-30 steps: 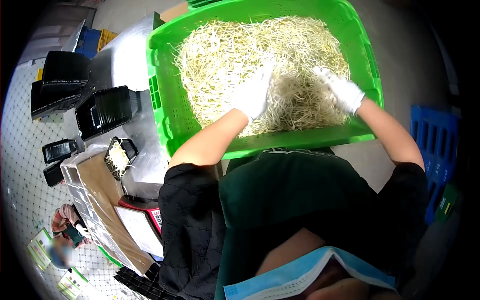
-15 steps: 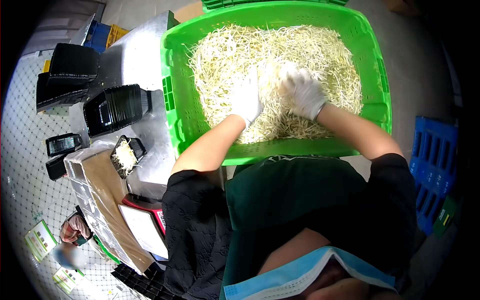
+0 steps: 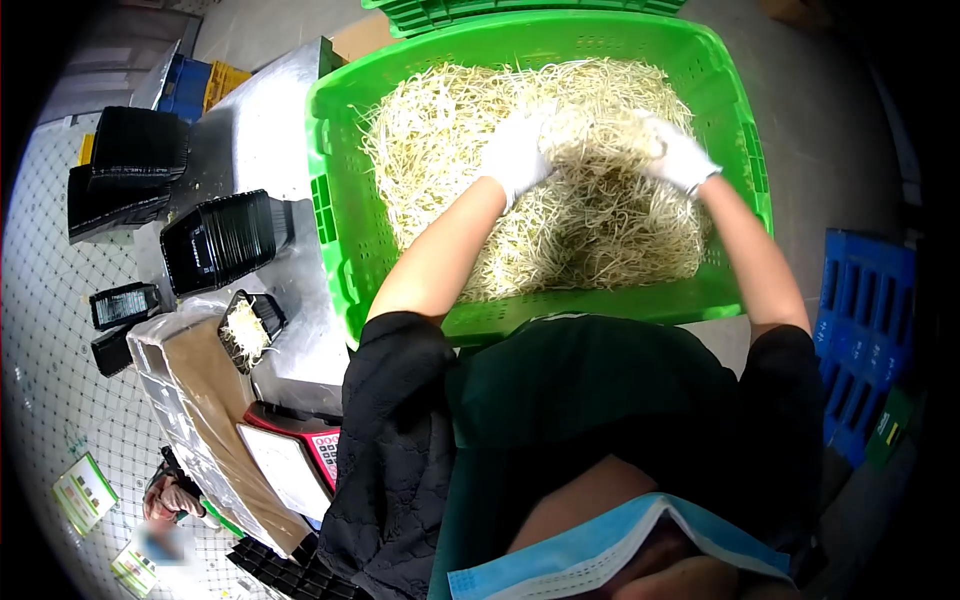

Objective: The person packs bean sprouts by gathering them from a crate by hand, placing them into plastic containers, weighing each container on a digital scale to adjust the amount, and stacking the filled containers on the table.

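A large green crate (image 3: pixel 335 255) holds a thick bed of pale bean sprouts (image 3: pixel 425 165). My left hand (image 3: pixel 517 158), in a white glove, grips the left side of a loose clump of sprouts (image 3: pixel 600 135). On the clump's right side is my right hand (image 3: pixel 682 157), also gloved, with its fingers curled into the strands. The clump sits raised between both hands and casts a shadow on the sprouts below. Some fingertips are hidden among the strands.
Left of the crate, a metal table (image 3: pixel 300 350) carries a black tray with sprouts (image 3: pixel 247 330), stacked black trays (image 3: pixel 225 240) and a red scale (image 3: pixel 318 445) beside a cardboard box (image 3: pixel 195 385). A blue pallet (image 3: pixel 862 340) is at right. Another person (image 3: pixel 172 497) is at lower left.
My hands have gone from pressing into the sprouts to lifting a clump between them. The right hand moved right and the left slightly up and right. A shadowed hollow now shows beneath.
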Demonstrator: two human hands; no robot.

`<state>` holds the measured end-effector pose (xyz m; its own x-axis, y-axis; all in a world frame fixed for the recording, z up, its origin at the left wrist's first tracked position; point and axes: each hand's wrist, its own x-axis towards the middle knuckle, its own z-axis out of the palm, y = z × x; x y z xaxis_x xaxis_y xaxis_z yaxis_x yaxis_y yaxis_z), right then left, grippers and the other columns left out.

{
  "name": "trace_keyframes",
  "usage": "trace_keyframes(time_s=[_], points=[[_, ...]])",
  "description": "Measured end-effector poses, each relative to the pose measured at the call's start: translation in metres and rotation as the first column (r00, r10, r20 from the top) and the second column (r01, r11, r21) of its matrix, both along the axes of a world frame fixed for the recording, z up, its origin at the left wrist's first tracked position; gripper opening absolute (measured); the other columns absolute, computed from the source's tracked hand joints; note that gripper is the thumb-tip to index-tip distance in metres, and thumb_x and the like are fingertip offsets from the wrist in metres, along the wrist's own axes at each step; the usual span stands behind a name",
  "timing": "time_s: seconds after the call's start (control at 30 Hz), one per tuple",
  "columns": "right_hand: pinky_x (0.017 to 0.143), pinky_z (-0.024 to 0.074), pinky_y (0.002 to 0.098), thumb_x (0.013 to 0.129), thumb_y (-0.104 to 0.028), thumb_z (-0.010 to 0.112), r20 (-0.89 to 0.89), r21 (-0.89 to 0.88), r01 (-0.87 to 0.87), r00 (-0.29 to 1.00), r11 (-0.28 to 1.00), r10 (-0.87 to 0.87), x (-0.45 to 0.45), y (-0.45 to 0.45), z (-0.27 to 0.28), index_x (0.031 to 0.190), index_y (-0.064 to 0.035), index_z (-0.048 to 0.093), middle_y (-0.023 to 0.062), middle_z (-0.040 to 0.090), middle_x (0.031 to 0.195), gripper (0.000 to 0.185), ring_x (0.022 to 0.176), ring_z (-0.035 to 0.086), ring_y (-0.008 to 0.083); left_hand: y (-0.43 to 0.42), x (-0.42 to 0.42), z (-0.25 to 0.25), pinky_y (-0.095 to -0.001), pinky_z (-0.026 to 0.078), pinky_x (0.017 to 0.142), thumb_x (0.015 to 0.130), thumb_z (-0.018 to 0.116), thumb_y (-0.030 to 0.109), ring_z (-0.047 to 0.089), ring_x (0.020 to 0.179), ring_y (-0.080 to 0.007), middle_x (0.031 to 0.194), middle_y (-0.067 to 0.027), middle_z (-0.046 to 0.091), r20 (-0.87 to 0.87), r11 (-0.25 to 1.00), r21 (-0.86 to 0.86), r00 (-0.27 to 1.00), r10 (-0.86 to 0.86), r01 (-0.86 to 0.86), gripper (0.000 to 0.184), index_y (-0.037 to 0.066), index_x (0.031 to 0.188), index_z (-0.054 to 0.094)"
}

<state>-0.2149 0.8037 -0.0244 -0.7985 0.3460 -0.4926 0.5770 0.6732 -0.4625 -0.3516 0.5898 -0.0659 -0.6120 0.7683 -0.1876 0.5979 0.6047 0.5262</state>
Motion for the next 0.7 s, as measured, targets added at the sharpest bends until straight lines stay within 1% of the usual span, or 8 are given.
trace_keyframes(time_s=[0.07,0.17,0.37,0.4,0.43,0.5,0.6,0.7], points=[[0.058,0.0522,0.0226,0.068,-0.004,0.075,0.05,-0.316,0.197,0.98,0.928,-0.191,-0.007,0.037,-0.011,0.145,-0.0117,0.031,0.0145,0.048,0.137,0.089,0.073,0.056,0.0067,-0.015,0.023,0.02,-0.0424,0.048,0.088,0.077,0.067,0.021,0.057,0.104,-0.034,0.108,-0.0189,0.058,0.026,0.999,0.034,0.999,0.037,-0.038,0.057,0.019,0.131,0.049],[0.097,0.0462,0.0336,0.067,-0.015,0.08,-0.103,-0.281,0.109,0.984,0.953,-0.143,-0.032,0.031,0.009,0.146,-0.0041,0.022,0.0178,0.04,0.142,0.098,0.116,0.054,0.0246,-0.039,0.043,0.03,-0.0432,0.048,0.087,0.076,0.068,0.019,0.058,0.102,-0.0323,0.104,-0.02,0.059,0.083,0.98,-0.061,0.98,-0.183,0.188,0.063,0.02,0.134,0.045],[0.111,0.0305,0.0435,0.073,-0.047,0.072,-0.006,0.263,0.008,1.0,0.965,-0.007,-0.085,-0.044,-0.012,0.148,-0.0118,0.018,0.0209,0.023,0.15,0.099,0.139,0.025,0.0307,-0.064,0.043,0.02,-0.0431,0.041,0.098,0.075,0.069,0.02,0.043,0.12,-0.0394,0.138,-0.0238,0.034,-0.18,0.959,-0.267,0.972,-0.149,0.098,0.076,0.026,0.142,0.032],[0.111,0.0305,0.0435,0.073,-0.047,0.072,-0.003,0.262,0.012,1.0,0.965,-0.011,-0.089,-0.032,-0.033,0.148,-0.0118,0.018,0.0209,0.023,0.15,0.099,0.139,0.025,0.0307,-0.066,0.048,0.015,-0.0427,0.039,0.1,0.076,0.069,0.02,0.039,0.124,-0.0414,0.144,-0.0231,0.028,-0.224,0.943,-0.326,0.963,-0.148,0.069,0.076,0.025,0.142,0.032],[0.108,0.0351,0.0421,0.074,-0.043,0.072,-0.127,-0.205,0.087,0.985,0.975,-0.114,-0.095,-0.008,-0.067,0.146,-0.0116,0.024,0.0218,0.031,0.145,0.092,0.134,0.033,0.0296,-0.069,0.05,0.002,-0.043,0.041,0.098,0.077,0.069,0.024,0.043,0.122,-0.0399,0.141,-0.0234,0.034,-0.345,0.97,-0.234,0.928,-0.141,0.06,0.075,0.025,0.142,0.032],[0.101,0.042,0.0361,0.077,-0.034,0.071,0.087,-0.179,0.204,0.978,0.963,-0.191,-0.078,-0.001,-0.018,0.139,-0.0076,0.036,0.019,0.047,0.132,0.076,0.12,0.048,0.0262,-0.068,0.046,-0.001,-0.0433,0.043,0.096,0.078,0.068,0.027,0.047,0.119,-0.0384,0.137,-0.0237,0.039,-0.459,0.988,-0.136,0.878,-0.133,0.079,0.073,0.024,0.142,0.032],[0.098,0.0449,0.0325,0.073,-0.016,0.074,0.06,-0.208,0.069,0.997,0.976,-0.058,-0.032,0.037,0.014,0.142,-0.0033,0.032,0.0133,0.053,0.124,0.082,0.113,0.053,0.0224,-0.059,0.035,0.017,-0.044,0.046,0.09,0.082,0.065,0.034,0.056,0.109,-0.0366,0.127,-0.0235,0.051,0.046,0.95,-0.285,0.992,-0.117,0.126,0.068,0.024,0.141,0.034],[0.103,0.0399,0.0364,0.066,-0.019,0.079,-0.088,-0.136,-0.133,0.989,0.982,0.121,0.042,0.045,-0.008,0.142,-0.0055,0.031,0.0194,0.041,0.137,0.091,0.122,0.046,0.0293,-0.045,0.038,0.019,-0.0445,0.045,0.091,0.078,0.069,0.029,0.054,0.11,-0.0388,0.127,-0.0253,0.05,0.34,0.963,0.27,0.934,-0.113,0.018,0.071,0.022,0.14,0.035]])
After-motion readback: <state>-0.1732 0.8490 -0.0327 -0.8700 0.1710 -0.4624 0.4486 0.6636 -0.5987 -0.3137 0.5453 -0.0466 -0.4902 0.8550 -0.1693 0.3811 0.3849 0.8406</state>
